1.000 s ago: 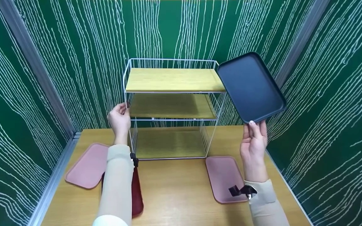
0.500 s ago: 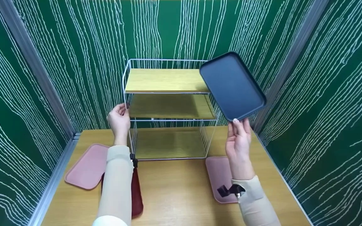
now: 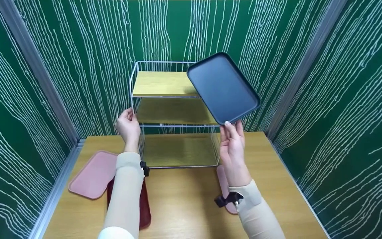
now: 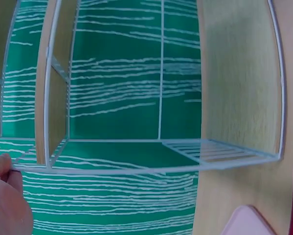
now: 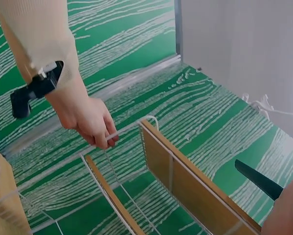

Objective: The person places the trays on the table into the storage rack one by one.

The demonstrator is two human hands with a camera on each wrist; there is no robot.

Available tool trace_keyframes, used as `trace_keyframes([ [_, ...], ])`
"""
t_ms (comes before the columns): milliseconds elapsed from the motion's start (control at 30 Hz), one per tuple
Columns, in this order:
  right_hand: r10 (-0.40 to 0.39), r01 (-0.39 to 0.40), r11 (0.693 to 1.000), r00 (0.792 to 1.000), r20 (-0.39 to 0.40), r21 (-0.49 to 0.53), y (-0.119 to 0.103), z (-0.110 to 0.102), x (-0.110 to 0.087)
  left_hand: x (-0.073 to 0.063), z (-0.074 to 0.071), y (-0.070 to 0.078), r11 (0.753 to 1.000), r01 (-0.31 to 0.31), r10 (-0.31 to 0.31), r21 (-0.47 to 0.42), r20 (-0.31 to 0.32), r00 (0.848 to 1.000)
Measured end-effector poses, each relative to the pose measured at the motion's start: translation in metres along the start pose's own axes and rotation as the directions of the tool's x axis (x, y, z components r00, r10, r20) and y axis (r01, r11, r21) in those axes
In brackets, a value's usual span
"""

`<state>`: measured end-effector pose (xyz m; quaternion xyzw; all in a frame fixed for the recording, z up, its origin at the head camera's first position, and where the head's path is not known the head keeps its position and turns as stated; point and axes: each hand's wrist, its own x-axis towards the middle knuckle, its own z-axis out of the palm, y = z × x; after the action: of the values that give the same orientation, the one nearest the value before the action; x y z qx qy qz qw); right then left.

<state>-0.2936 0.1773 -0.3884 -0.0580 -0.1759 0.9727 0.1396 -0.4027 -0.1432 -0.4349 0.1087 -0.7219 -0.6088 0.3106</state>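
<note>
A three-tier rack (image 3: 164,97) with white wire sides and wooden shelves stands at the back of the table. My left hand (image 3: 128,127) pinches its left front wire post, level with the middle shelf. In my right hand (image 3: 233,142) is a dark blue-grey rectangular tray (image 3: 224,89), pinched at its lower edge between thumb and fingers. The tray is raised and tilted, and overlaps the right part of the top and middle shelves in the head view. From the right wrist, only a thin dark end of the tray (image 5: 259,180) shows beside the hand.
On the table (image 3: 181,199), a pink tray (image 3: 95,176) lies at left, with a dark red tray (image 3: 145,209) partly under my left forearm. Another pink tray (image 3: 223,181) at right is mostly hidden by my right arm. Green patterned walls (image 3: 343,99) enclose the sides and back.
My right hand has carried the dark tray leftward, from right of the rack to in front of its right side. My left hand stays on the wire post.
</note>
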Motion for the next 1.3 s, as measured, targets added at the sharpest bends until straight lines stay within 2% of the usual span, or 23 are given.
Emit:
trace_keyframes([
  [167, 0.021, -0.022, 0.999, 1.0, -0.022, -0.042, 0.01, 0.006, -0.004, -0.003, 0.001, 0.004, 1.0, -0.002, 0.003, 0.031, -0.025, 1.0],
  [267, 0.032, -0.033, 0.996, 0.999, -0.008, -0.087, 0.014, 0.008, -0.006, -0.003, 0.001, 0.005, 0.998, -0.023, 0.025, 0.059, -0.029, 0.999],
  [367, 0.045, -0.044, 0.993, 0.999, 0.004, -0.105, 0.017, 0.01, -0.007, -0.003, 0.0, 0.006, 0.997, -0.016, 0.018, 0.082, -0.021, 1.0],
  [533, 0.051, -0.053, 0.993, 0.999, -0.019, -0.103, 0.02, 0.013, -0.01, -0.003, -0.001, 0.006, 0.994, 0.03, -0.031, 0.105, 0.01, 0.999],
  [700, 0.04, -0.041, 0.993, 0.999, -0.012, -0.113, 0.024, 0.018, -0.012, -0.003, -0.003, 0.007, 0.991, 0.049, -0.054, 0.124, 0.034, 0.998],
  [1300, 0.001, -0.006, 0.997, 0.998, -0.069, -0.071, 0.047, 0.032, -0.008, 0.0, -0.006, 0.009, 0.992, 0.026, -0.03, 0.121, 0.031, 0.999],
])
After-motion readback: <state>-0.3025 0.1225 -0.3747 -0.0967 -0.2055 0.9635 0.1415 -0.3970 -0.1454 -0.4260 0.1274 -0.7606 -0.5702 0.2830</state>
